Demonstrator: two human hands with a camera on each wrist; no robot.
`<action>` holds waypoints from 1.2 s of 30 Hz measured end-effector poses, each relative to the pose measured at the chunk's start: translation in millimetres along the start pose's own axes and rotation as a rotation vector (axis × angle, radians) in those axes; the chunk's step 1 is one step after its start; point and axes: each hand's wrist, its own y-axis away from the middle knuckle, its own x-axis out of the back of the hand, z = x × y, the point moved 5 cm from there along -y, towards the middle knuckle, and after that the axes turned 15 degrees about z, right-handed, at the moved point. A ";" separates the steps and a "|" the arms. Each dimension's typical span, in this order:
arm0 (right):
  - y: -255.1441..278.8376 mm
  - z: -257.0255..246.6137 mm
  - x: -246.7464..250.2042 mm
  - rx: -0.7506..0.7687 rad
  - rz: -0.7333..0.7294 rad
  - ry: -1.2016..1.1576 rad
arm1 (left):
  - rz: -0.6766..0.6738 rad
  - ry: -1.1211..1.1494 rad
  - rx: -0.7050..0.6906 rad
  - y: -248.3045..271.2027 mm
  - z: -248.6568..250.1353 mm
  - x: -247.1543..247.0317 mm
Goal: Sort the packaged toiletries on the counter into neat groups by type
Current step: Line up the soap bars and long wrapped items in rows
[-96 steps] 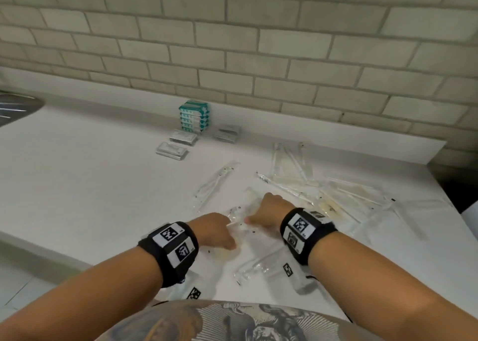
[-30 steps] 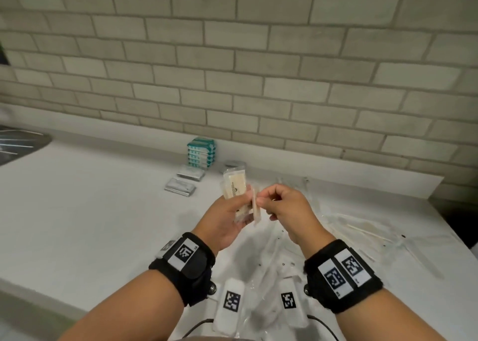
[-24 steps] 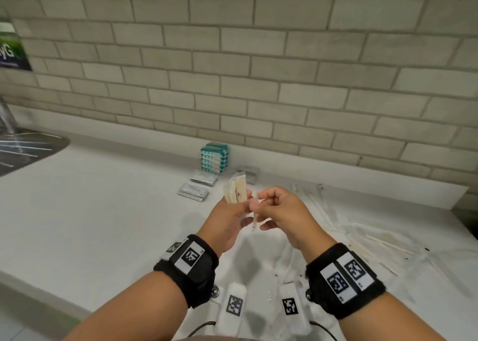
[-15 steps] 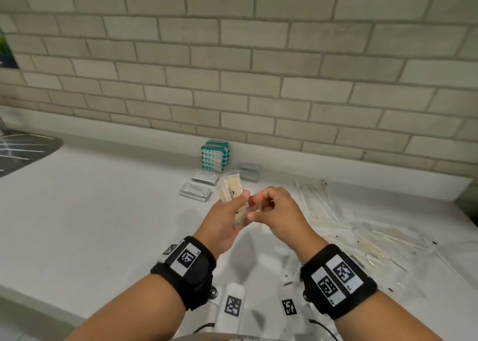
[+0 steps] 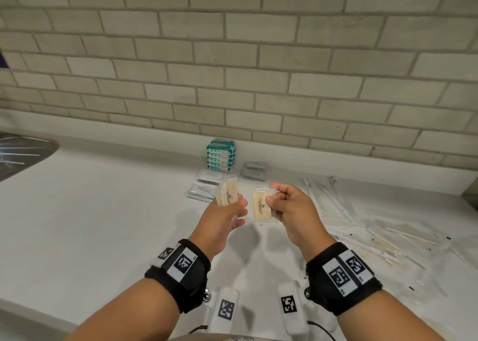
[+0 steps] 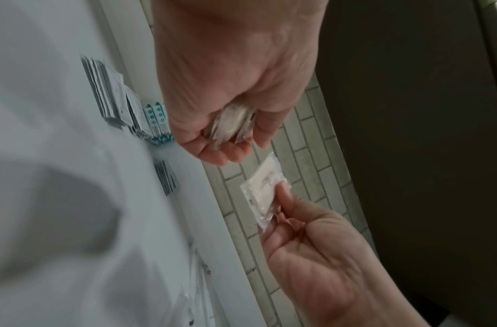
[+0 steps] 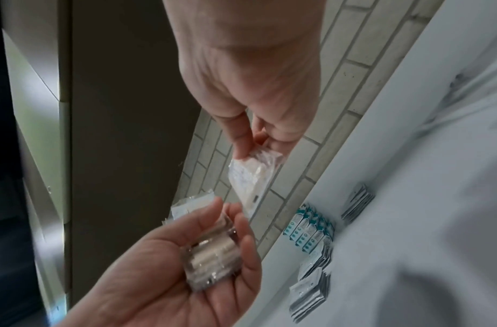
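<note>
Both hands are raised above the white counter (image 5: 103, 224). My left hand (image 5: 234, 211) grips a small stack of cream soap packets (image 5: 227, 193) in clear wrap, standing upright. My right hand (image 5: 275, 198) pinches a single cream soap packet (image 5: 261, 207) by its edge, a short gap to the right of the stack. In the left wrist view the left hand (image 6: 227, 141) curls round the stack (image 6: 231, 124), and the single packet (image 6: 262, 188) hangs below it. In the right wrist view the right hand (image 7: 252, 143) pinches the single packet (image 7: 252, 177) above the stack (image 7: 210, 258).
Against the tiled wall stand a teal packet stack (image 5: 220, 155), white sachets (image 5: 210, 175) and grey sachets (image 5: 254, 170). Several long clear-wrapped items (image 5: 362, 224) lie scattered on the right. A metal sink (image 5: 23, 154) is at the far left.
Both hands lifted from the counter with the soap packets. They met in the air, then the right hand drew one packet away to the right of the left hand's stack.
</note>
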 end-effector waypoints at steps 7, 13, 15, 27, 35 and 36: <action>12.6 -10.9 -19.0 0.332 0.006 0.223 | -0.014 -0.060 0.092 -3.1 5.3 10.6; 19.2 -10.4 -39.3 0.648 -0.258 0.674 | -0.086 0.078 0.206 -13.3 14.2 32.6; 19.9 -11.7 -45.0 0.673 -0.334 0.753 | -0.130 0.035 0.171 -14.7 18.9 38.3; 8.4 3.9 -73.3 0.102 -0.212 0.735 | -0.077 -0.026 -0.043 -26.0 30.1 57.2; 2.3 6.5 -81.2 -0.066 -0.214 0.348 | -0.147 0.018 -0.035 -37.6 23.3 63.5; 2.8 7.2 -82.4 -0.071 -0.233 0.375 | -0.149 0.064 -0.023 -38.3 24.1 62.9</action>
